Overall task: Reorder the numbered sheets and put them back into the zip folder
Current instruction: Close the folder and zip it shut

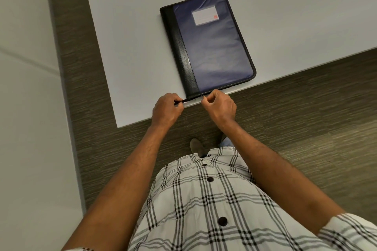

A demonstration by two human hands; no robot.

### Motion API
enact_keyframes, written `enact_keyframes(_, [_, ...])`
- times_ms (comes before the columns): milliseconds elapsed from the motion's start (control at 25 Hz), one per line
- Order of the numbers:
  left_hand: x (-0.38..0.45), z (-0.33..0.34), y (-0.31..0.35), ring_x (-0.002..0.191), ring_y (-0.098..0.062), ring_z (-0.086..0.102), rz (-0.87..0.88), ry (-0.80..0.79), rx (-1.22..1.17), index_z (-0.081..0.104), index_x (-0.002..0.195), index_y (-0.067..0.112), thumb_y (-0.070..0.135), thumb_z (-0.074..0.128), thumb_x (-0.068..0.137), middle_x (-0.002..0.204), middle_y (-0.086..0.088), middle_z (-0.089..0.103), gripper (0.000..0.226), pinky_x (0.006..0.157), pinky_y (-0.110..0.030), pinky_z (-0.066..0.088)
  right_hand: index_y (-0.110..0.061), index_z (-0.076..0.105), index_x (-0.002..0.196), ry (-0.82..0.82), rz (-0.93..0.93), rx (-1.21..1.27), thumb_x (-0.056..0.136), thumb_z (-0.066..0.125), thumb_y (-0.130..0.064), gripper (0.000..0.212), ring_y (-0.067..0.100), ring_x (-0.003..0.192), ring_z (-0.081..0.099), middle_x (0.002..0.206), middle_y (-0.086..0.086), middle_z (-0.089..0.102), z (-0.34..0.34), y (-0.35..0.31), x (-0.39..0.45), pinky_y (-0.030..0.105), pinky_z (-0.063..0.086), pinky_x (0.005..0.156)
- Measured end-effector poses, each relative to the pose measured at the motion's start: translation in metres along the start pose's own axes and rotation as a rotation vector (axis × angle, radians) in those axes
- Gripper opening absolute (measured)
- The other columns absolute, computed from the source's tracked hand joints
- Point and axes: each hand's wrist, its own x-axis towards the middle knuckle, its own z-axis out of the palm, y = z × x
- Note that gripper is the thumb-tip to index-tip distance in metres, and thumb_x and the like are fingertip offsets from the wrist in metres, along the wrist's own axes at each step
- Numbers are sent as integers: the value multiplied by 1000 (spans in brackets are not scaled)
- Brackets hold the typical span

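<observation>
A dark blue zip folder (pixel 210 43) with a black spine strip and a white label lies closed on the white table (pixel 132 47), its near end at the table's front edge. My left hand (pixel 166 109) pinches the black zip pull (pixel 182 101) at the folder's near left corner. My right hand (pixel 220 105) has curled fingers and grips the folder's near edge just right of the pull. No numbered sheets are in view.
The table's front edge runs diagonally, higher at the right. Grey-brown carpet (pixel 306 108) lies below it and along the left. A pale wall or panel (pixel 26 108) stands at the far left. A shoe (pixel 196 146) shows under the table edge.
</observation>
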Motion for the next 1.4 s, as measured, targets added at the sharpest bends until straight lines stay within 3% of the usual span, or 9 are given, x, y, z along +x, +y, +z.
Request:
enact_keyframes(360, [5, 1, -4, 88, -14, 62, 19, -32, 17, 74, 94, 22, 27, 66, 88, 92, 7, 68, 11, 73, -35, 53, -25, 67, 92, 152, 146, 3, 95, 70, -41, 17, 13, 78, 66, 84, -8, 68, -45, 44, 24, 43, 59, 80])
enact_keyframes(680, [7, 3, -5, 87, -15, 61, 14, -39, 23, 73, 88, 25, 27, 67, 86, 89, 8, 65, 7, 74, -40, 57, -22, 65, 96, 220, 192, 1, 96, 73, -33, 13, 14, 81, 66, 89, -5, 68, -86, 76, 49, 37, 57, 77])
enact_keyframes(840, [7, 4, -5, 86, -14, 60, 24, -57, 33, 72, 88, 23, 26, 68, 87, 88, 8, 64, 5, 73, -41, 58, -21, 65, 98, 199, 101, -112, 98, 69, -32, 12, 16, 81, 62, 91, -5, 65, -106, 87, 68, 31, 44, 73])
enact_keyframes(1200, [11, 11, 8, 81, -14, 57, -80, -37, 105, 70, 83, 20, 21, 71, 86, 89, 2, 58, 4, 67, -39, 57, -19, 61, 99, 94, -238, -151, 100, 68, -29, 12, 19, 82, 58, 98, -1, 61, -130, 115, 126, 37, 52, 69])
enact_keyframes(1400, [14, 13, 23, 79, -15, 57, -159, -29, 136, 67, 79, 18, 18, 71, 86, 86, 2, 56, 8, 62, -37, 55, -15, 59, 96, 54, -377, -160, 99, 68, -26, 14, 22, 79, 53, 94, 3, 59, -132, 121, 165, 36, 43, 65])
